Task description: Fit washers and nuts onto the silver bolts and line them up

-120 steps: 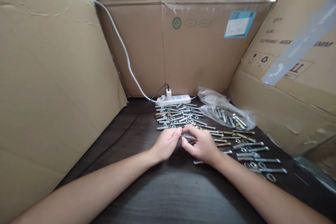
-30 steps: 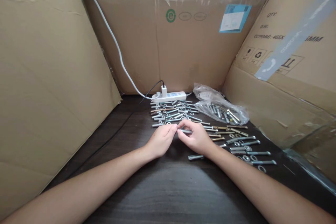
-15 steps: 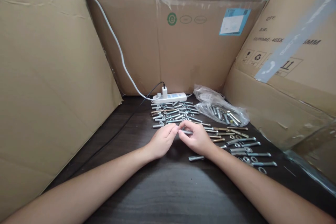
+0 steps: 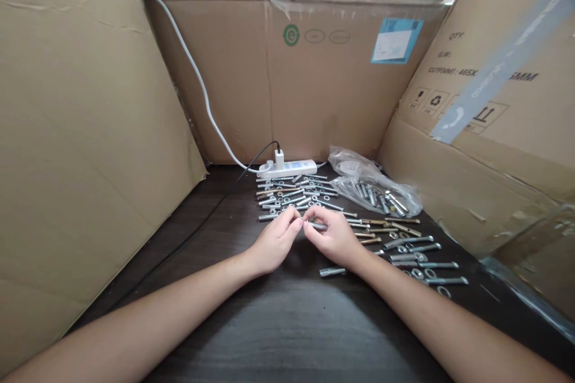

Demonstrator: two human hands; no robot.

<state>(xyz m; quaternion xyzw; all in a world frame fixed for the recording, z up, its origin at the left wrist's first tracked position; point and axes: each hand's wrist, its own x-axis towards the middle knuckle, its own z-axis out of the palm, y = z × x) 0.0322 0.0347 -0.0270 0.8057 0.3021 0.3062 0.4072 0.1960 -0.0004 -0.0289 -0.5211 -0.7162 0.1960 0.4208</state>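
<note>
My right hand [image 4: 331, 234] is closed on a silver bolt [image 4: 318, 225], whose shaft shows between the thumb and fingers. My left hand [image 4: 277, 240] meets it fingertip to fingertip, pinching at the bolt's left end; what exactly sits in that pinch is hidden. Beneath my right wrist lies a loose metal sleeve [image 4: 332, 272]. Behind both hands spread rows of bolts, sleeves, nuts and washers [image 4: 294, 199]. To the right are brass-coloured bolts [image 4: 406, 230] and larger silver bolts [image 4: 447, 280] with washers and nuts.
A clear plastic bag [image 4: 375, 182] with several bolts lies at the back right. Near the back wall stands a white power strip [image 4: 291, 168] with a charger, and a black cable [image 4: 197, 224] runs across the dark table [image 4: 278, 335]. Cardboard boxes [image 4: 90, 131] enclose three sides.
The view has shifted slightly. My left fingers have bent and curled at the pinch, while my right hand keeps its hold on the bolt.
</note>
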